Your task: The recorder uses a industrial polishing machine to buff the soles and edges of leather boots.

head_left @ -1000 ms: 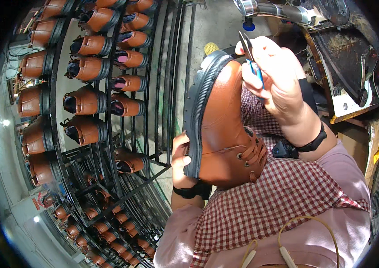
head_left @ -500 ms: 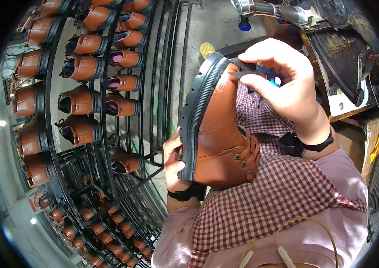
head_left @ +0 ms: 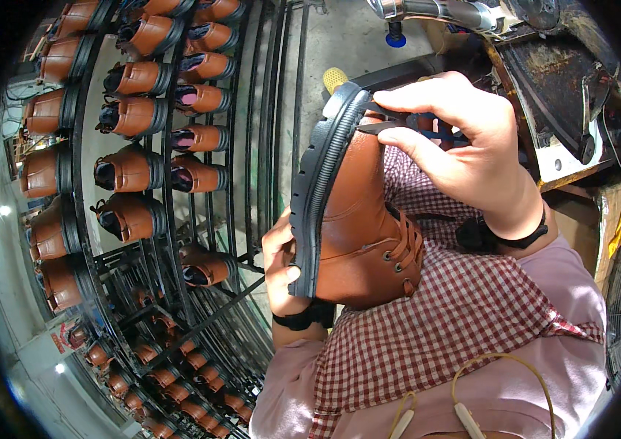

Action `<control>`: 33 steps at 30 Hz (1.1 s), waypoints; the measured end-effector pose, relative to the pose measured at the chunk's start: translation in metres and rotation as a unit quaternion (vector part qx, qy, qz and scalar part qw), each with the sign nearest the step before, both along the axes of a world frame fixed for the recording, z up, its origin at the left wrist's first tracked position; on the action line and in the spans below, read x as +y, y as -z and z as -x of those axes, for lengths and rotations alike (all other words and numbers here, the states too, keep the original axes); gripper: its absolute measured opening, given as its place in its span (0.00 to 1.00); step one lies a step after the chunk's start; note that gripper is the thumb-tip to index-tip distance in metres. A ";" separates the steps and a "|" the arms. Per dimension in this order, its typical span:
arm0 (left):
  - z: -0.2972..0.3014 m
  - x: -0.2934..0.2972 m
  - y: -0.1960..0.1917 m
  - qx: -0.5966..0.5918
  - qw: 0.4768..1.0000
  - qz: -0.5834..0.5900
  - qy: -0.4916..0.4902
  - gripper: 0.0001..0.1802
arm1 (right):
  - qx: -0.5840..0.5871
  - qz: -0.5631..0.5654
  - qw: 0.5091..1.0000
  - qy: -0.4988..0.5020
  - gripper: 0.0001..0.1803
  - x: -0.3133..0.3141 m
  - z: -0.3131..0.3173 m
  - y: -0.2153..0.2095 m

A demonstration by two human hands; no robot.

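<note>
- The left hand is closed around the heel end of a tan leather lace-up boot with a ridged black rubber sole, thumb pressed on the sole.
- The right hand pinches small blue-handled scissors shut-fisted at the toe, blades touching the sole's edge.
- The boot is held upright in front of the chest, sole turned left.
- Just left stands a black metal wire rack, its tiers filled with matching tan boots.
- A worn workbench crowds the right side; bare floor shows between.
</note>
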State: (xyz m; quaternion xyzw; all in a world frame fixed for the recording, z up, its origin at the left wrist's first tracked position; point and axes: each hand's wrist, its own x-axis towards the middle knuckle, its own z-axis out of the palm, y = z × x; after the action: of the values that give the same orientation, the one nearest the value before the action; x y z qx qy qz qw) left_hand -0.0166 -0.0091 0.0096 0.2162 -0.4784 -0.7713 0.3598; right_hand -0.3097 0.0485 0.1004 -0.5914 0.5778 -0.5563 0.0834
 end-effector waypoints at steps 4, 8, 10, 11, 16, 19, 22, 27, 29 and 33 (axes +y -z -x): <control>0.003 0.000 -0.005 -0.006 1.000 -0.005 0.001 0.34 | 0.017 0.026 0.999 0.007 0.14 -0.004 0.000 0.001; 0.003 -0.001 -0.008 -0.020 1.000 -0.004 0.001 0.34 | 0.015 0.044 0.999 0.008 0.12 -0.006 0.000 0.001; 0.002 0.001 -0.008 -0.040 0.998 -0.028 -0.027 0.36 | 0.014 0.039 0.999 0.010 0.12 -0.006 0.000 0.000; 0.001 0.000 -0.008 -0.040 0.998 -0.028 -0.026 0.36 | 0.013 0.035 0.999 0.012 0.11 -0.006 0.000 0.000; 0.002 0.003 -0.011 -0.032 0.999 0.015 -0.027 0.34 | -0.003 0.057 0.998 0.003 0.10 -0.013 0.000 0.007; 0.005 0.008 -0.019 -0.058 0.998 -0.019 -0.025 0.33 | -0.189 0.093 0.977 -0.024 0.10 -0.025 -0.016 0.021; -0.005 0.000 -0.006 -0.059 0.997 -0.043 0.017 0.33 | -0.590 -0.016 0.790 -0.163 0.10 -0.019 -0.005 0.016; -0.002 -0.004 0.002 -0.026 0.998 -0.030 0.045 0.32 | -0.558 -0.035 0.815 -0.152 0.11 -0.017 -0.002 0.010; -0.002 -0.004 0.004 -0.013 0.999 -0.020 0.041 0.32 | -0.420 0.010 0.891 -0.170 0.13 -0.014 0.000 0.010; -0.002 0.001 0.000 -0.018 1.000 -0.007 0.021 0.32 | -0.067 0.052 0.993 -0.082 0.13 -0.014 0.008 0.012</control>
State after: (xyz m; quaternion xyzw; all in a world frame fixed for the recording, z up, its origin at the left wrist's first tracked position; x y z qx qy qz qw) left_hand -0.0148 -0.0084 0.0091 0.2223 -0.4834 -0.7784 0.3332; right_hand -0.3175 0.0345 0.0882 -0.6022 0.4903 -0.6152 0.1362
